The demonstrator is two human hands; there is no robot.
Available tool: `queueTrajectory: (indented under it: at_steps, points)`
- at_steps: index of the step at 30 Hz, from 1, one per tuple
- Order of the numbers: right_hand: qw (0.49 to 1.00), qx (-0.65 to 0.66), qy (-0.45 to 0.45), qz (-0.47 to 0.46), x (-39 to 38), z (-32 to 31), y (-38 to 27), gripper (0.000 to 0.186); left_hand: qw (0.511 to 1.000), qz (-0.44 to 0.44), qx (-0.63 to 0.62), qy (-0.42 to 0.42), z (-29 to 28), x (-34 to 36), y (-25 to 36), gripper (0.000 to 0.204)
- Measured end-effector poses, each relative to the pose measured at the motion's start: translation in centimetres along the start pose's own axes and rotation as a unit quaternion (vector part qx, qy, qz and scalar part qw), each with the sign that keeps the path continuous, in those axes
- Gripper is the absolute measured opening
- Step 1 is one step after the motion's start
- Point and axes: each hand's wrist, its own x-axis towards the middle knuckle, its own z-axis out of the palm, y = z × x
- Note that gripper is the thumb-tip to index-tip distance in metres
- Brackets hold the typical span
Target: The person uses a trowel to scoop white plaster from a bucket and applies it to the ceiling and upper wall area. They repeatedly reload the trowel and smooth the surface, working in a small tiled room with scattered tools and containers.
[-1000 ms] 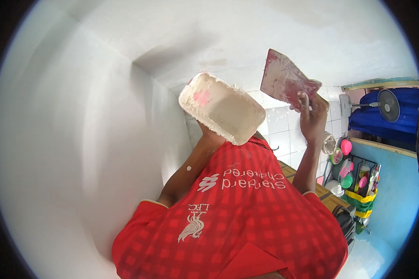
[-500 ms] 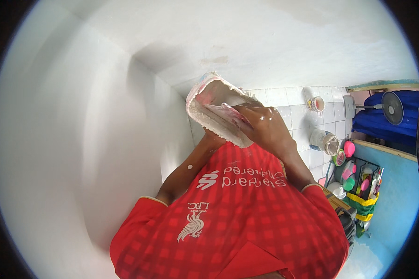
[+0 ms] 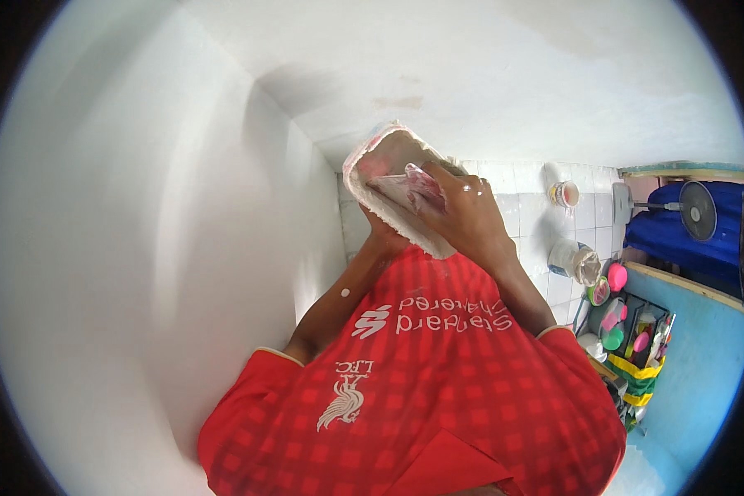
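A plaster-crusted white tub is tilted in front of my chest. My left hand grips it from underneath and behind, its fingertips hidden. My right hand is closed on a flat, pinkish putty scraper, whose blade is down inside the tub against pale plaster. Pale specks mark my knuckles. My red shirt fills the lower middle of the view.
A white wall is close on my left, another above. At right, white tiles carry two crusted pots. Beyond are a fan, blue cloth, a rack of coloured kitchenware and a blue wall.
My right hand has brought the scraper leftward and down into the tub, which has tilted on its side. The two pots on the tiles, partly hidden before, now show.
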Motion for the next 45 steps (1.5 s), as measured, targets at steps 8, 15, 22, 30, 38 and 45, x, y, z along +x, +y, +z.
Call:
queueTrajectory:
  at_steps: [8,15,22,30,38,45]
  points:
    - [0.998,-0.008,-0.048,0.028,0.4,-1.1,-0.6,0.046,0.974,0.064,0.199,0.089,1.1,2.6,1.7,0.096]
    - [0.995,0.080,-0.036,0.047,1.0,-2.8,0.3,0.047,0.987,0.062,0.124,0.076,1.1,2.2,1.9,0.102]
    - [0.998,0.059,-0.033,0.004,1.5,-0.9,-0.1,0.050,0.994,0.011,0.012,0.109,2.5,3.5,3.3,0.107]
    - [0.995,0.048,-0.070,0.061,0.6,-3.0,1.0,0.045,0.986,0.102,0.109,0.070,3.5,3.8,4.4,0.067]
    - [0.999,0.039,0.002,0.003,1.5,-1.9,0.7,0.049,0.915,-0.148,-0.370,0.066,4.8,5.0,5.9,0.069]
    - [0.985,0.154,-0.068,0.041,0.7,-3.8,1.6,0.033,0.993,-0.058,-0.014,0.103,3.8,3.7,4.2,0.077]
